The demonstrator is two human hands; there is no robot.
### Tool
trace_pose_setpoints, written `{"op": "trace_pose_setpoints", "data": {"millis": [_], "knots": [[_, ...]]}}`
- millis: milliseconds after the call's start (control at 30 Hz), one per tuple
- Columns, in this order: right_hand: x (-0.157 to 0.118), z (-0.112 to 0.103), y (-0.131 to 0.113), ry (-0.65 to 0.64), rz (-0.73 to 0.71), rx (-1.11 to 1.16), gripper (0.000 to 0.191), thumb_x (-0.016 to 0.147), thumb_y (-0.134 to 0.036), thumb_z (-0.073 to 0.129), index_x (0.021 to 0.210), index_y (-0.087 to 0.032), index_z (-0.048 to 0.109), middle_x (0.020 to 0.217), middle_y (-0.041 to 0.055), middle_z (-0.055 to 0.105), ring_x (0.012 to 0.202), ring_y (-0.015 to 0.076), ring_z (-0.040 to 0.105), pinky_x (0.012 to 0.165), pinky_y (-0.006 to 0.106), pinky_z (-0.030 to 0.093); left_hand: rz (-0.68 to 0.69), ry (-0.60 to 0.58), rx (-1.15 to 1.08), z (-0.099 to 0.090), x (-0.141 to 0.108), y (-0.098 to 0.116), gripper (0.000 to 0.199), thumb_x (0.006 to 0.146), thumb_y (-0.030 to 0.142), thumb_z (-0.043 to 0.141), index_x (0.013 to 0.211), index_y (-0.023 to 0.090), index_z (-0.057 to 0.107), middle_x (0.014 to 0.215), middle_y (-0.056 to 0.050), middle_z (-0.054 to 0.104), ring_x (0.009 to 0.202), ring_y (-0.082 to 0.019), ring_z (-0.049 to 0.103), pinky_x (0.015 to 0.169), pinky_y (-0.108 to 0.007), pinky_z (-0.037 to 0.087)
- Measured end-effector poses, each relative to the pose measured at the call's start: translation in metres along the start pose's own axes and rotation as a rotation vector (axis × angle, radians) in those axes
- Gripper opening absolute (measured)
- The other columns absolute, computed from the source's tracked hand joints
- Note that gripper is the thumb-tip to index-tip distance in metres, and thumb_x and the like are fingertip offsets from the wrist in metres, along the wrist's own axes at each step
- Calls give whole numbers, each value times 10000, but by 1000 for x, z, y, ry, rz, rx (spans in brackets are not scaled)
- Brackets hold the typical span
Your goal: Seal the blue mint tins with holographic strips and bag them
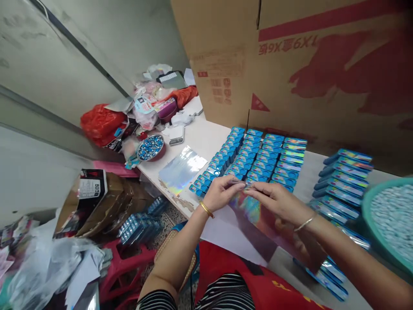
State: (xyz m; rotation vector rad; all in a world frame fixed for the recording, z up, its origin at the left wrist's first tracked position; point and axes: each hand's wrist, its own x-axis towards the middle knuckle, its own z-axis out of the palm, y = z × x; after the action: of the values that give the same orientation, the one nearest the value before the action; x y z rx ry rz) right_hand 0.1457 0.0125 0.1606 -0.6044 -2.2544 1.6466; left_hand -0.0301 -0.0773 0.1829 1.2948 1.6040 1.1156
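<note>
A shiny holographic sheet (250, 211) slants below my hands, mirroring part of my right arm. My left hand (221, 192), with a gold bangle at its wrist, pinches at the sheet's far edge. Close beside it, my right hand (282, 202) also has its fingers pressed together on that edge. Just beyond the hands, rows of small blue tins (258, 165) stand on the white table (214, 129). The fingertips partly cover what lies between them.
Another silvery sheet (182, 170) lies left of the tins. More blue tins (345, 181) line the right side, beside a green tub (371, 202) of pale pellets. A bowl (163, 153) holds small blue-silver pieces. A large cardboard box (226, 51) stands behind; a red stool (124, 262) is lower left.
</note>
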Motion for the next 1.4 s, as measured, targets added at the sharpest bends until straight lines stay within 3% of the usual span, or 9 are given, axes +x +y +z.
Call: {"op": "trace_pose_setpoints", "data": {"millis": [133,267,467,633,700,800,900,1067,1400], "knots": [[-1,-21,24,-129,107,44,440,873,-581,483,751,-186,632,658,8,573,619,140,504,555,247,402,-62,203,2,-29,11,-31,310,746,480,679,717,171,661,696,-19,660,674,-145,582,654,-267,460],[-4,-35,61,-196,216,30,473,845,-609,478,660,-181,560,594,-18,481,579,122,442,540,243,366,-291,208,7,-52,28,-79,397,639,526,721,769,154,675,687,-19,666,644,-154,582,627,-275,466],[0,-23,118,-48,322,13,237,798,-396,571,698,-185,536,628,-22,503,604,119,442,566,235,364,-401,248,295,-39,54,-134,408,672,501,675,877,149,669,758,-63,674,813,-253,623,740,-358,476],[5,-5,137,149,303,-47,139,820,-261,539,702,-188,546,671,-15,548,651,128,482,632,248,367,-48,127,605,3,64,-130,521,737,419,668,1198,195,577,1252,-151,598,1268,-338,441,1072,-502,257],[8,0,142,243,307,-12,160,816,-303,556,702,-191,551,661,-18,550,642,130,481,624,249,358,138,-124,679,21,71,-129,341,824,398,579,1115,223,615,1142,-112,656,1168,-288,528,1088,-501,231],[13,6,153,388,387,170,264,771,-437,598,686,-192,549,611,-30,526,596,125,453,578,241,350,145,-351,635,37,84,-135,227,905,330,452,850,215,640,823,-54,679,817,-201,612,919,-388,396],[17,12,164,471,460,374,351,716,-537,612,663,-199,532,560,-46,491,536,115,421,528,238,340,74,-364,623,41,97,-144,236,900,313,468,748,209,616,718,-43,641,686,-185,581,719,-309,411],[27,17,175,607,512,369,349,725,-548,599,643,-218,521,538,-36,517,516,128,454,514,250,364,125,-288,776,57,109,-146,242,896,280,490,1065,204,646,980,-101,665,948,-257,570,848,-381,376],[37,-1,182,509,573,527,287,807,-469,530,673,-215,520,415,-76,449,353,113,461,405,227,328,360,-383,915,91,130,-138,263,915,190,438,1050,202,663,1032,-116,652,894,-242,562,742,-365,389]]}}
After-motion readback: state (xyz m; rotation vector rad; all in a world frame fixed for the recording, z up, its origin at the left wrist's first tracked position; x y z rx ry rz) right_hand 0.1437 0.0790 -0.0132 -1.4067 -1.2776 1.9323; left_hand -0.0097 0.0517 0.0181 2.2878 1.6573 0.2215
